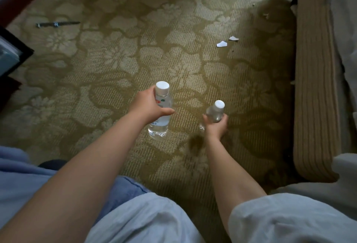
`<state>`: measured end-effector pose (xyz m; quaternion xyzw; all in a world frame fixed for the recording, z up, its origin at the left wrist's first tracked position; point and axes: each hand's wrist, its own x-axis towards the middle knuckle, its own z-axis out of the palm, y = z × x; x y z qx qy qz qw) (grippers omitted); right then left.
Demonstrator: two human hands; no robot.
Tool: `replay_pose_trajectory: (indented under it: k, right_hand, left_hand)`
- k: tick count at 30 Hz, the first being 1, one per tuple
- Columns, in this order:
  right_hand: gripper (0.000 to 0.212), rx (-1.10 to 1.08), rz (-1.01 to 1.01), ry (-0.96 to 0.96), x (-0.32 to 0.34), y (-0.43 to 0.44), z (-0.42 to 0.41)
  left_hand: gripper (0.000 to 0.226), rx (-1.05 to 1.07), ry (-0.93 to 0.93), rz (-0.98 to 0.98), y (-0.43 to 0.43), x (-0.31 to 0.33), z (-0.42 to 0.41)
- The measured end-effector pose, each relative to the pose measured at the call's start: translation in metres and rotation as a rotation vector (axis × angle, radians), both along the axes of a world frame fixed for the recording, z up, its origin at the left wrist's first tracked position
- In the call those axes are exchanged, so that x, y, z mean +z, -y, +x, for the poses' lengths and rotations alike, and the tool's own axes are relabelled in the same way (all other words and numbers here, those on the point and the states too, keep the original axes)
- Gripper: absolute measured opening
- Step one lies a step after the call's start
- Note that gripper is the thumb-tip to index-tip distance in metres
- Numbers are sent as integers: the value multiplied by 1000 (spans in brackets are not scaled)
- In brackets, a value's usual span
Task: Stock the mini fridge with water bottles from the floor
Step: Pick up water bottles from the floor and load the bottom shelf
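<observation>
Two clear water bottles with white caps are over the patterned carpet. My left hand (149, 105) grips the labelled bottle (160, 123) around its upper body, upright, its base close to the floor. My right hand (215, 126) is wrapped around the second bottle (214, 114), which tilts slightly; its lower part is hidden by my fingers. The mini fridge shows only as a dark corner (13, 55) at the left edge; its inside is barely visible.
A striped beige sofa edge (313, 88) runs along the right side. Two white paper scraps (221, 44) lie on the carpet ahead. A thin dark stick-like object (57, 24) lies far left. My knees in light trousers fill the bottom.
</observation>
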<state>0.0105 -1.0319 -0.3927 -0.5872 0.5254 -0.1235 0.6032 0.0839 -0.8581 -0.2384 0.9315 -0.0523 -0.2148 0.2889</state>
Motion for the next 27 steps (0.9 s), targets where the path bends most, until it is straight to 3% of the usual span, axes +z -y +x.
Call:
replay_pose_trajectory:
  k: [6,14,22,27]
  right_hand:
    - [39,253,23,207,36,-67,58]
    - [48,584,345,474,120,-182,135]
    - [56,921,440,459,189,-319,177]
    - [47,1151,404,451,229,-409,185]
  left_hand:
    - [66,178,53,-46,-46,15,24]
    - [61,479,179,-53,-161,58,61]
    - [50,709,333,-49,-289,132,68]
    - [58,873,434,2,-370,164,50]
